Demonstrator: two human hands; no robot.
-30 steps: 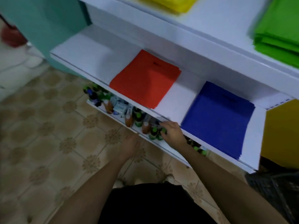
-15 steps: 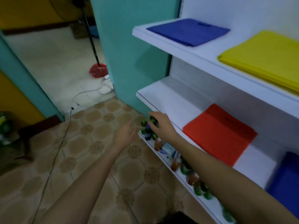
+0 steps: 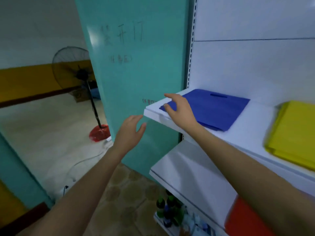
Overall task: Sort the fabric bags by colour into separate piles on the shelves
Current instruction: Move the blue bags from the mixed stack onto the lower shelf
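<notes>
We see the right grip [image 3: 180, 111] over the front left corner of the upper shelf [image 3: 248, 143]. Its fingers are spread and a little bent, and they hold nothing. It is above the near left corner of the blue bags [image 3: 216, 109]; if the fingertips touch the fabric, we cannot tell. The blue bags lie flat in a pile at the left end of this shelf. The left grip [image 3: 131, 133] hangs in the air just beside that same corner, a little lower, fingers spread. The yellow bags [image 3: 293, 138] lie on the same shelf toward its right edge, apart from the blue ones. An orange bag [image 3: 242, 217] lies on the lower shelf [image 3: 192, 176].
</notes>
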